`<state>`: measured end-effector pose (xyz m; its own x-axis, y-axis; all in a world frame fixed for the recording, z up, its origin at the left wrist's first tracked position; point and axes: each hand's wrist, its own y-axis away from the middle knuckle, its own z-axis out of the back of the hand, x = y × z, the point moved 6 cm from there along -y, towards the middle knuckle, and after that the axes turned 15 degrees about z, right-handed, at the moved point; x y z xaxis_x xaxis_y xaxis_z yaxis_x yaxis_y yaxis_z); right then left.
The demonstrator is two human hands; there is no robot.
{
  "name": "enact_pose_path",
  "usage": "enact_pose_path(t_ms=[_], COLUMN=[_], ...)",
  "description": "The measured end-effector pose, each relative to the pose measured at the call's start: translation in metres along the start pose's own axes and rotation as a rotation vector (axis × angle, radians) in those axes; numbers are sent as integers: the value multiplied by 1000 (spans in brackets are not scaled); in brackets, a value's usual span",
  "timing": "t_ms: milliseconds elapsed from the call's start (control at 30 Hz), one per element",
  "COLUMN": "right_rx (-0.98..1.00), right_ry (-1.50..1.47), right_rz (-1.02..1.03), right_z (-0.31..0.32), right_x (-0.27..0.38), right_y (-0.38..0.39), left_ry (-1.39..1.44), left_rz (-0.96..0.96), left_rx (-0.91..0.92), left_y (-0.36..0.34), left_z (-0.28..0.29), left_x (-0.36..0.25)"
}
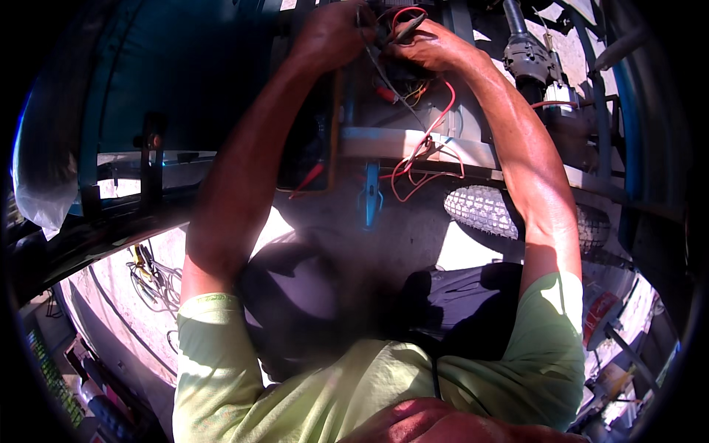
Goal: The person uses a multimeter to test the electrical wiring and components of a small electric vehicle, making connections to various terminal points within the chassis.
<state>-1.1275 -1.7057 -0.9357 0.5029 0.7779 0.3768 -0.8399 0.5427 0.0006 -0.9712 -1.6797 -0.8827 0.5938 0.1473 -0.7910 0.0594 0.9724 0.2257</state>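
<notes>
Both my arms reach up and forward into the open underside of a vehicle body. My left hand (330, 33) is closed around a bundle of thin wires at the top of the picture. My right hand (428, 46) pinches a dark clip or connector (405, 28) with red and grey wires (436, 122) running from it. The two hands nearly touch. A loop of red wire (413, 173) hangs below them over a pale metal ledge (384, 140). Exactly what the fingertips hold is partly hidden.
A blue-green body panel (177, 74) fills the upper left. A grey motor-like part (528, 59) and pipes stand at upper right. A knobbly tyre (487, 210) lies below the right arm. A blue clamp (371, 196) hangs in the middle. Loose cables (151, 277) lie on the ground at left.
</notes>
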Motion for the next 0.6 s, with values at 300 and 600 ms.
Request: enact_pose_path(t_ms=[300,600], right_rx=[61,29], right_ry=[292,506], right_rz=[199,349], right_z=[-22,-32], right_x=[-23,-34], right_y=[5,4], left_ry=[-301,-394], left_rz=[-242,-353], left_rx=[-37,156], left_y=[-22,-56], left_z=[-12,-12], left_x=[-12,-9])
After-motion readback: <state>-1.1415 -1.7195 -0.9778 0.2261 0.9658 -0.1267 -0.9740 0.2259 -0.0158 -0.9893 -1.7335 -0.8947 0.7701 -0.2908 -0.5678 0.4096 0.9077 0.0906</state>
